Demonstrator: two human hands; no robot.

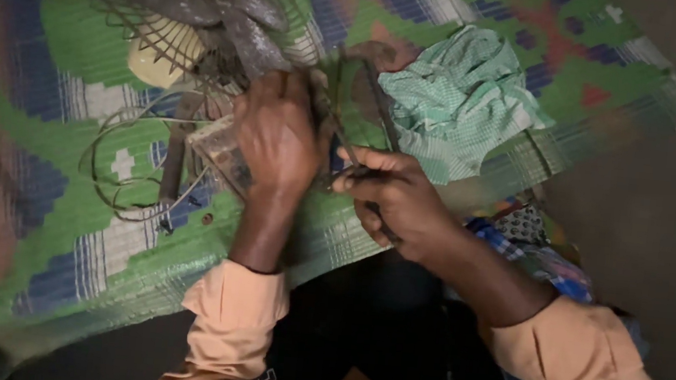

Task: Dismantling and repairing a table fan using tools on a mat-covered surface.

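Dismantled fan gripped and worked on a woven mat.

Head view: the fan motor body (223,151) is clamped under the left hand (278,132), beside the dusty blades (244,2) and wire guard (136,30). A thin tool (378,104) is pinched in the right hand (399,195). A slip of the tool might be caused by grime, and fingers could be nicked.

Left hand (277,140) on dusty fan (223,17), right hand (390,195) gripping tool (371,95)
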